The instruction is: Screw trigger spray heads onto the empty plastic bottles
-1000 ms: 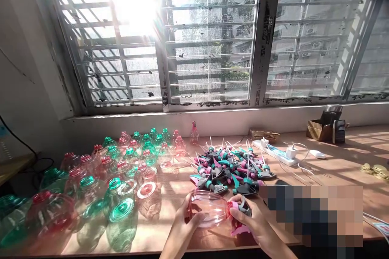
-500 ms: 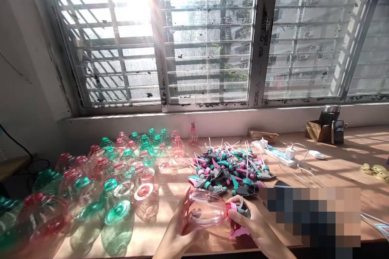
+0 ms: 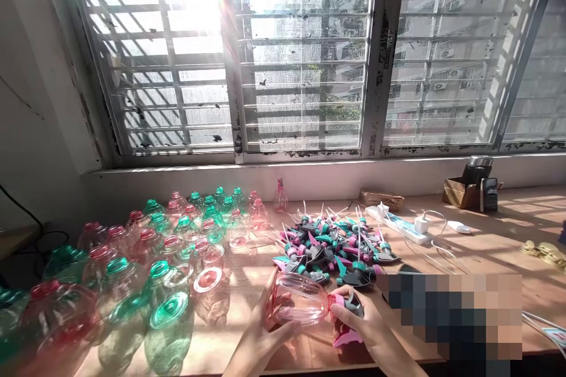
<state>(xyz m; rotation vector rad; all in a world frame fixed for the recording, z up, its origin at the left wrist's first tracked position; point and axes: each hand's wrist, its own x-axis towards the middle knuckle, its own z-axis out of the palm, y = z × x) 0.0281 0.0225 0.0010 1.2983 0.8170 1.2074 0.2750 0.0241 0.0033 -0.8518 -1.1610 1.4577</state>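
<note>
The left hand (image 3: 267, 336) curls around the base end of a clear pink bottle (image 3: 303, 300), thumb in front and fingers behind, partly seen through the wall. The bottle lies sideways, held over the near edge of the table (image 3: 247, 283), its neck pointing towards the right hand (image 3: 369, 321). That hand pinches a pink and grey spray head (image 3: 339, 301) between thumb and fingers, though some fingers are hidden. The head sits at the bottle's mouth; whether it is fully tight cannot be told.

By the look of things, the work is at an early stage. Only one other bottle, the small-looking one by the wall (image 3: 280, 199), seems to have a head on. The many red and green bottles (image 3: 147, 242) standing to the left have bare necks, and a large pile of spray heads (image 3: 325, 250) lies loose beyond the hands, so most of both appear left to join.
</note>
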